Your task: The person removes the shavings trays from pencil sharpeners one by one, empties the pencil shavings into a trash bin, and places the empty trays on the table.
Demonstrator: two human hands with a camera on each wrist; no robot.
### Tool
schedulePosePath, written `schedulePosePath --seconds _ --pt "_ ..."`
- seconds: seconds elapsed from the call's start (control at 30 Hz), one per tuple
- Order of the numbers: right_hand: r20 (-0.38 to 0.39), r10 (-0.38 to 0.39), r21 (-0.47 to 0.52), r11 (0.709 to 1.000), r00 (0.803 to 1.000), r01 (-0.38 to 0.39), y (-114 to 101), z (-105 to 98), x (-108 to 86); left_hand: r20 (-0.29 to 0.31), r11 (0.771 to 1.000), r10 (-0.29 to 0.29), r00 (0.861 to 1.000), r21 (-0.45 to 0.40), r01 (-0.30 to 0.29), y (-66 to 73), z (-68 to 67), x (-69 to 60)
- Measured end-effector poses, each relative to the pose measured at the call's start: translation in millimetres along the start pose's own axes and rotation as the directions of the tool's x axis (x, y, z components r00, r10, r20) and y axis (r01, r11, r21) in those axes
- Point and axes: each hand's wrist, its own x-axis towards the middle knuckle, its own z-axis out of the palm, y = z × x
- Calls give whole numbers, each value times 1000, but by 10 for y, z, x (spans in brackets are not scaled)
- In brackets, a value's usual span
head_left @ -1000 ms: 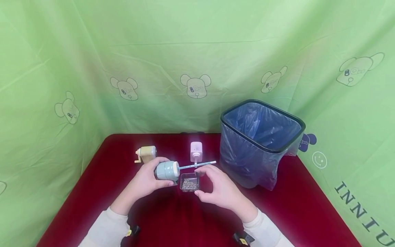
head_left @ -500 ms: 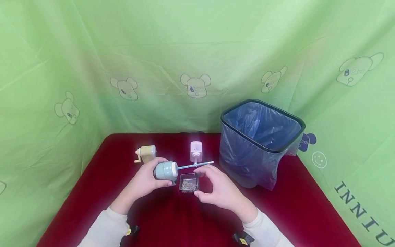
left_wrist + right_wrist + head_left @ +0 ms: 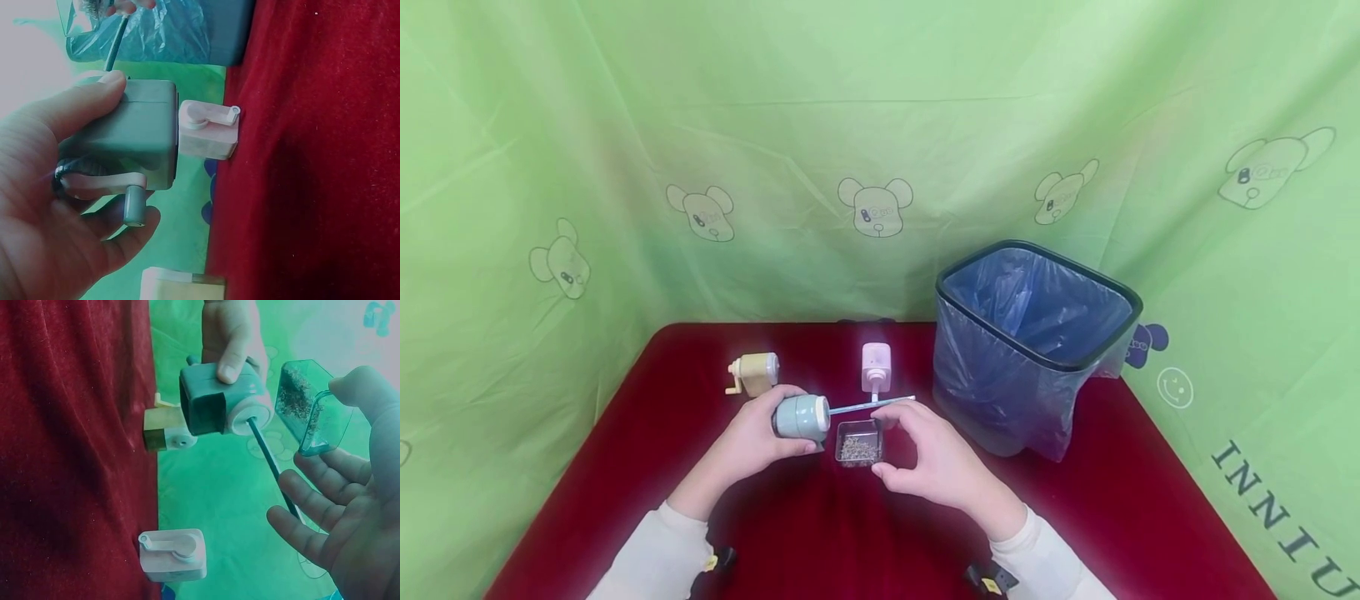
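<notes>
My left hand [image 3: 758, 437] grips a blue-green crank pencil sharpener [image 3: 799, 417], held up on its side, with the crank [image 3: 103, 184] towards the palm. A blue pencil [image 3: 857, 407] sticks out of its white front ring and slants towards the right hand. Below that ring a dark drawer slot [image 3: 206, 412] shows in the right wrist view. Between thumb and fingers my right hand [image 3: 940, 458] pinches a small clear drawer [image 3: 337, 422], apart from the sharpener. Grey-brown pencil shavings [image 3: 297, 394] lie inside the drawer. The pencil passes close by the right fingers; contact is unclear.
On the red tabletop [image 3: 865, 533] a yellow crank sharpener [image 3: 757, 372] stands behind the left hand. A pink crank sharpener [image 3: 876, 367] stands farther back in the middle. At the right is a large black-rimmed bin [image 3: 1037, 367] with a blue liner. Green cloth [image 3: 790, 125] walls the back.
The sharpener and its pencil have shifted slightly left, and the pencil's end dips a little. The drawer has moved only a touch left. Both hands keep their hold.
</notes>
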Motion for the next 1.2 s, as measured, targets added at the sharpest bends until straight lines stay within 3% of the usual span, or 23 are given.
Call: schedulePosePath --seconds 0.47,1.2 --pt "-3 -6 10 1000 1000 6 -4 -1 -13 15 1000 -27 1000 12 27 -78 35 -11" --pt "-5 -10 6 1000 1000 10 19 -9 -10 42 1000 -18 999 23 17 -162 82 -16"
